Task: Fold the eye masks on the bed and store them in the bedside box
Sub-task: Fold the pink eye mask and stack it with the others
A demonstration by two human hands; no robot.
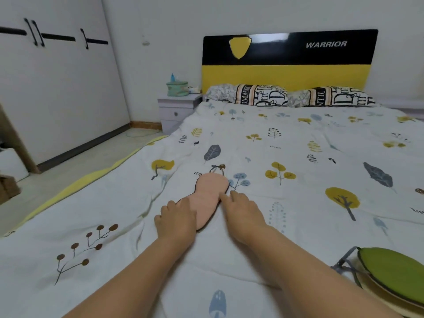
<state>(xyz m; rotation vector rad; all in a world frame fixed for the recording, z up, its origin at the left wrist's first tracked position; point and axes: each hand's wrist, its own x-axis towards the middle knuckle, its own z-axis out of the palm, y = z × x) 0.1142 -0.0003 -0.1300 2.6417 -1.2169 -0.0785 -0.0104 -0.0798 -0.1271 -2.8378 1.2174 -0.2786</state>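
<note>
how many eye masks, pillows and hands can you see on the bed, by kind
eye masks: 3, one pink, one green, one cream under the green
pillows: 2
hands: 2, left hand, right hand, both on the pink mask
total: 7

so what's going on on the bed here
A person is working on a peach-pink fabric eye mask lying flat on the leaf-printed white duvet. The left hand presses on its near end, and the right hand touches its right edge with the fingertips. The mask looks unfolded. A green eye mask waits at the lower right.
</note>
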